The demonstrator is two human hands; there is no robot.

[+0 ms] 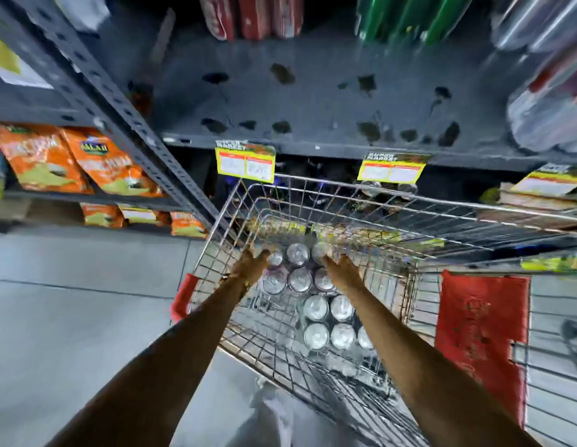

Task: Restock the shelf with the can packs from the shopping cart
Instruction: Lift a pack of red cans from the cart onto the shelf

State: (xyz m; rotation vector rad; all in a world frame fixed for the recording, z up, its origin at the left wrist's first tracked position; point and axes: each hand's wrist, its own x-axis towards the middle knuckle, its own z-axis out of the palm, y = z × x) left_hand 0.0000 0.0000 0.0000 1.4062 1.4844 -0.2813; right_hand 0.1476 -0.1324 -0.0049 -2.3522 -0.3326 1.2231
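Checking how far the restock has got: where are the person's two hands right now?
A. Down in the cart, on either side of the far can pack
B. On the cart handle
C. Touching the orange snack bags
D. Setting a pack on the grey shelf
A: the left hand and right hand flank the far can pack inside the shopping cart, below the bare grey shelf.

Both arms outstretched; left hand (253,265), right hand (340,270) apart, fingers spread.

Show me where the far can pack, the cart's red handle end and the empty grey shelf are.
far can pack (298,267): head view, on a can top.
red handle end (184,293): head view, on the plastic grip.
grey shelf (313,101): head view, on its bare surface.
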